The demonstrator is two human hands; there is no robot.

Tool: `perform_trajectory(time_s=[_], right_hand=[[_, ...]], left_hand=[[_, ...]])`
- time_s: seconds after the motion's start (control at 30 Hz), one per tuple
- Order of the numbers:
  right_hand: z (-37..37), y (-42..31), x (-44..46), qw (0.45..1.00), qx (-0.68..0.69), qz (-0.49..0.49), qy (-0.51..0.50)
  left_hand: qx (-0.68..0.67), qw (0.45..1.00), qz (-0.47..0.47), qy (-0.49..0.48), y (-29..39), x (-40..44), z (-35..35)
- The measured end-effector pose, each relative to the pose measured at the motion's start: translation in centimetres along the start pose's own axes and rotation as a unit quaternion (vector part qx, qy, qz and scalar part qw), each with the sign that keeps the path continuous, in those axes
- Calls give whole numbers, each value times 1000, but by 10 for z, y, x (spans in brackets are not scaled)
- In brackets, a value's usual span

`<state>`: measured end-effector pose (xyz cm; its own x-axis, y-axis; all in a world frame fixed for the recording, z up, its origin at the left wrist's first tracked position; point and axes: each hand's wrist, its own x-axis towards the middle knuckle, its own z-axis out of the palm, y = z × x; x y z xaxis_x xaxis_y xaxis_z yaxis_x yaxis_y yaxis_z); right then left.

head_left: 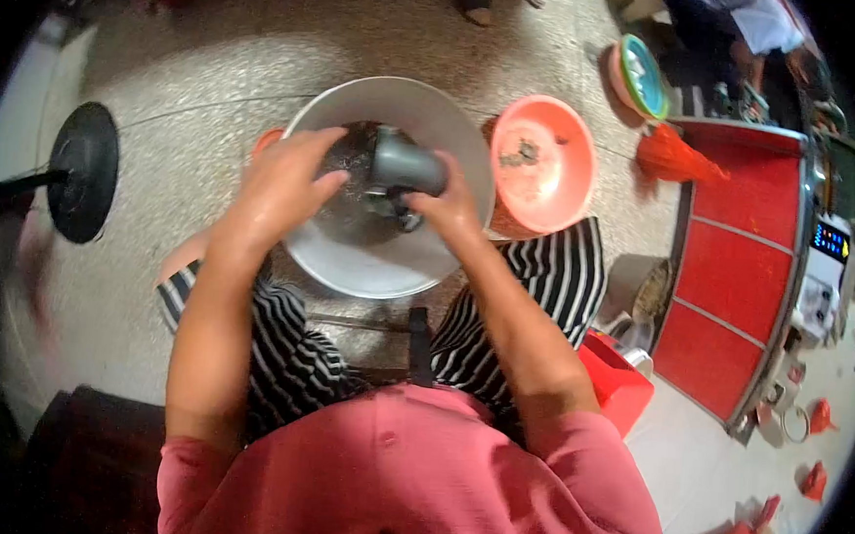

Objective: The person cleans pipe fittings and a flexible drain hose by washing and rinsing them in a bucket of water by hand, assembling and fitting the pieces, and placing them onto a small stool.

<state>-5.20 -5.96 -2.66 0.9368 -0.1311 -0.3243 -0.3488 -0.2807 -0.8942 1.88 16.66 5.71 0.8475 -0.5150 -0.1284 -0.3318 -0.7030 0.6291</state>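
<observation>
Grey cylinder (pixel 412 166) is within the metal pot's (pixel 378 276) rim — right hand (pixel 454 205) clamped on its side, presumably for control. Left hand (pixel 291 182) open, fingers apart, probably free to steady it. Pot sits before the striped trouser legs (pixel 549 274) — likely for reach; pink basin (pixel 574 144) just beside.

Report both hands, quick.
Left hand: open, fingers apart, over the metal basin's left side.
Right hand: closed on a dark grey container.
</observation>
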Motion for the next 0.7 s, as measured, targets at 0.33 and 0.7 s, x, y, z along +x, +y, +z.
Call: perform_trajectory(time_s=[0.33,0.7], right_hand=[[-29,-55,-56,930,360,47,-60],[5,0,-8,973,-200,-82,83]], left_hand=[[-383,906,-16,-181,16,-25,17],[-430,875,-190,113,-12,-37,13]])
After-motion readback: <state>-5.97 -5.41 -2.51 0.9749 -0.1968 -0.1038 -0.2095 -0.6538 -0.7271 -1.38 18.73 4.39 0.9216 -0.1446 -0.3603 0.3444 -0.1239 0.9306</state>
